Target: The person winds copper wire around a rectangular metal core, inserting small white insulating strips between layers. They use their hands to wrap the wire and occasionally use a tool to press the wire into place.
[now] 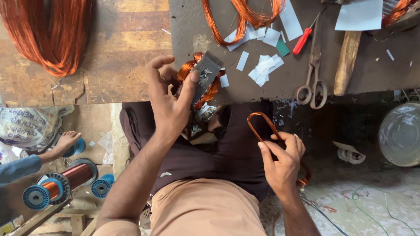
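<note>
The left hand [168, 102] grips a flat grey metal piece [204, 76] between thumb and fingers, pressed against a copper wire coil [189, 72] at the near edge of the workbench [271, 83]. The right hand [282, 161] is closed around a looped copper coil [262, 126], held over the lap. Scissors [313, 78] and paper scraps [264, 67] lie near that same edge.
</note>
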